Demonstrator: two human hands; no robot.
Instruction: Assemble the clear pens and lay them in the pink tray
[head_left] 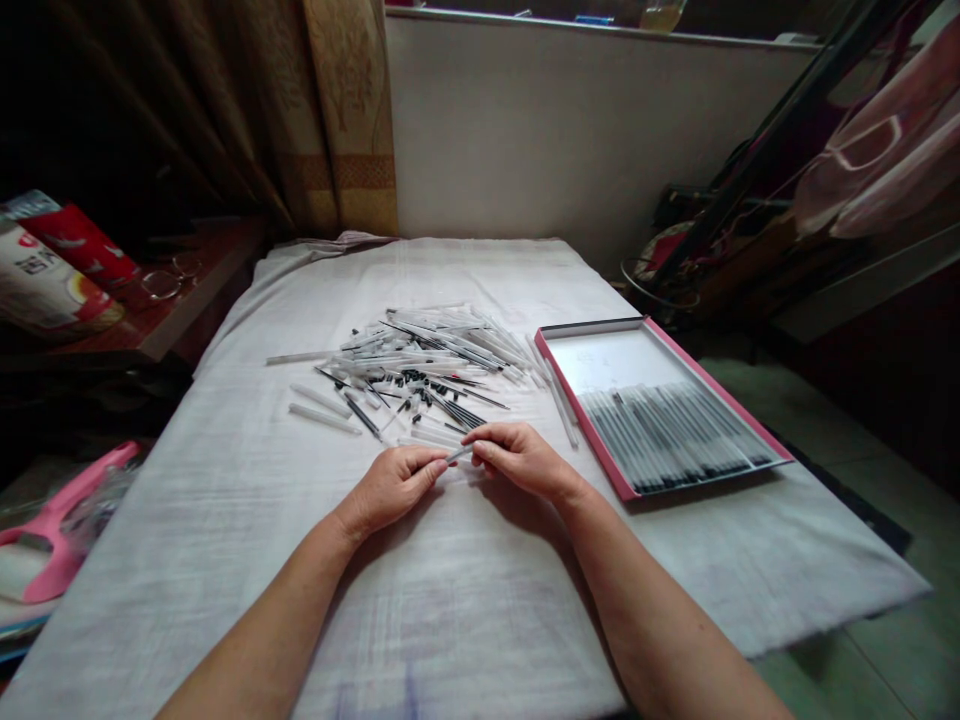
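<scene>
I've got left hand (397,482) and right hand (521,458) pinching a slim tube (460,454), seemingly to steady both ends, though it's small; loose pile (480,345) at twelve, box (600,355) at three keeping rows (675,432) aligned.

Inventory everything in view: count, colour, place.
Thin tube: one, whitish, near centre
Heaped tubes and rods: many, black, whitish, on cloth
Small pieces: many, black, within heap
Box: one, pink, right of heap
Boxed tubes: many, greyish, inside box
Cloth: one, white, under heap
Curtain: one, brown, rear left
Wall: one, pale, rear
Glasses: one pair, pale, left shelf
Packages: two or more, red, white, left shelf
Handled item: one, pink, left edge
Dark edges: more, unclear
Left hand: one, bare, holding tube
Right hand: one, bare, holding tube
</scene>
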